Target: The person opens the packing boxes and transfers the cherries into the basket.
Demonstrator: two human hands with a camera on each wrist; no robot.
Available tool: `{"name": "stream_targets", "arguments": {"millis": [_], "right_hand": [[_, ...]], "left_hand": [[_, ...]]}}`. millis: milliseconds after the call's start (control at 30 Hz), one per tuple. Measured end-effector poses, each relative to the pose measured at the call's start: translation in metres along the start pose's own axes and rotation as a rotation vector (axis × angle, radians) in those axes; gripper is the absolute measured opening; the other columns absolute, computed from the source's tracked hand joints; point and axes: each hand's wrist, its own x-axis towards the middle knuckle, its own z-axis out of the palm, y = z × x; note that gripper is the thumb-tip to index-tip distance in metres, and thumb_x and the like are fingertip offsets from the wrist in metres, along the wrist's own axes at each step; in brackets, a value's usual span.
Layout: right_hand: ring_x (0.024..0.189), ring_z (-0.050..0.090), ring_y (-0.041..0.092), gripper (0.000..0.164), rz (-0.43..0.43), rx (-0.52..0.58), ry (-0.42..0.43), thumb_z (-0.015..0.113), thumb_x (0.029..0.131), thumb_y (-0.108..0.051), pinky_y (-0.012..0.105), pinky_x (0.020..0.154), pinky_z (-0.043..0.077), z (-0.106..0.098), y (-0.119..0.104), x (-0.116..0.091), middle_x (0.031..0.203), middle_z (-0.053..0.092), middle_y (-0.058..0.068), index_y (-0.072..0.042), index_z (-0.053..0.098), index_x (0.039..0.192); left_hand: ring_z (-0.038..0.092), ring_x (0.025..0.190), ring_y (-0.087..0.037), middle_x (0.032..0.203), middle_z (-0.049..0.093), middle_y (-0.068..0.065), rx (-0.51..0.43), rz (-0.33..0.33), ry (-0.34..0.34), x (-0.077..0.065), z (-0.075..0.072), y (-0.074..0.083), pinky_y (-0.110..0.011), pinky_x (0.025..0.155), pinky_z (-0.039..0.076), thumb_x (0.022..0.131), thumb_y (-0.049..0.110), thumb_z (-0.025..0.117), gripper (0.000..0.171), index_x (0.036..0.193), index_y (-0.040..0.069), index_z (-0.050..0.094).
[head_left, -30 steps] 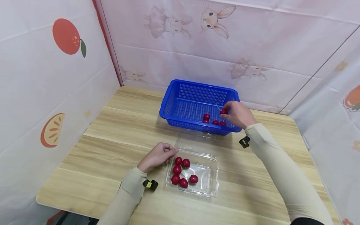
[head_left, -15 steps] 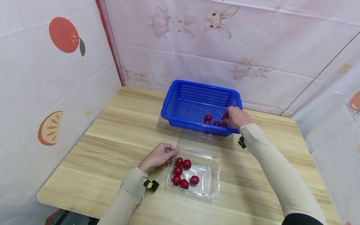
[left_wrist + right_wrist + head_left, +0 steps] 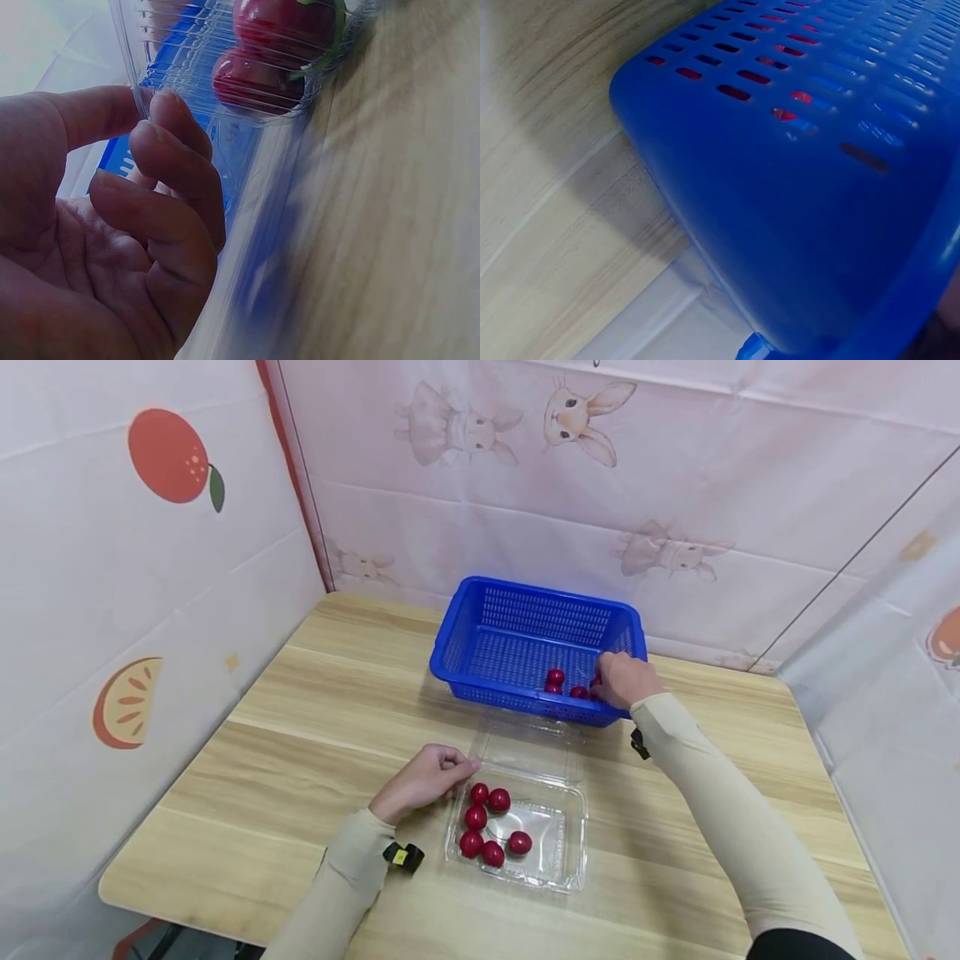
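Note:
In the head view my left hand [image 3: 423, 781] holds the upper left corner of an open clear plastic box [image 3: 573, 852]. The left wrist view shows thumb and forefinger pinching its thin rim [image 3: 136, 82], the other fingers curled below. Several red cherries [image 3: 476, 816] lie in the box, mostly along its left side. My right hand [image 3: 628, 679] reaches over the front right corner of a blue basket [image 3: 487, 690], with a cherry [image 3: 596, 680] at its fingertips, partly hidden by the fingers. Beside them sit more cherries [image 3: 555, 677] on the basket floor.
The basket stands at the back of the wooden table [image 3: 300, 760], close to the printed rear curtain [image 3: 480, 527]. The box's clear lid [image 3: 525, 747] lies folded back toward the basket. In the right wrist view the basket wall [image 3: 742, 187] blocks most of the scene.
My right hand has moved lower and nearer the basket's front right corner, taking the cherry down toward the others. The left hand keeps its hold on the box.

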Motion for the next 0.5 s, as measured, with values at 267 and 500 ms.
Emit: {"name": "stream_targets", "arguments": {"millis": [267,500], "right_hand": [[0.093,0.071,0.036,0.025,-0.019,0.039,0.002,0.072,0.094,-0.023,0.058,0.083,0.059,-0.002,0.001,-0.007,0.107,0.075,0.021,-0.003,0.075,0.109],[0.091,0.073,0.035,0.026,-0.063,0.135,0.068,0.070,0.095,-0.021,0.056,0.084,0.059,-0.008,0.002,-0.027,0.107,0.076,0.021,0.000,0.075,0.111]], "left_hand": [[0.045,0.058,-0.012,0.064,0.055,0.003,0.002,-0.004,0.003,-0.002,0.000,0.001,-0.021,0.054,0.037,0.102,0.035,0.065,0.036,0.086,0.003,0.067],[0.047,0.059,-0.012,0.065,0.056,0.002,0.000,-0.006,0.009,0.001,0.000,0.000,-0.021,0.053,0.037,0.102,0.036,0.065,0.036,0.086,0.004,0.068]]}}
